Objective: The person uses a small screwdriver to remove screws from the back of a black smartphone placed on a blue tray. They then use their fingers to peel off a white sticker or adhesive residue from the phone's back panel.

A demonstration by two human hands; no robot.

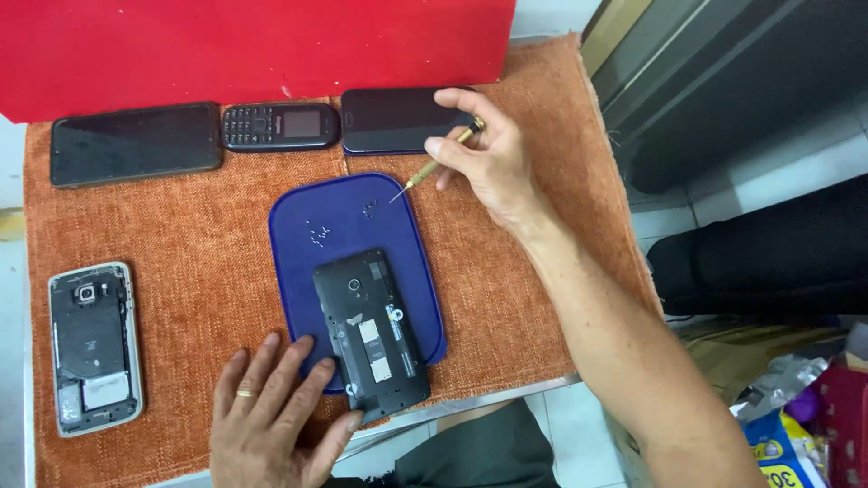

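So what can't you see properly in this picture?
- Screws on the blue tray: too small to count, head view.
- Screwdriver tip: too thin to tell its shape.
- Left hand: wrist cut off by the bottom edge.
- Dark phone at the back: its end is covered by the right hand.

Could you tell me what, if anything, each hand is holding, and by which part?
The right hand pinches a small screwdriver by its brass handle. The left hand grips nothing; its fingers rest against the lower edge of the opened phone.
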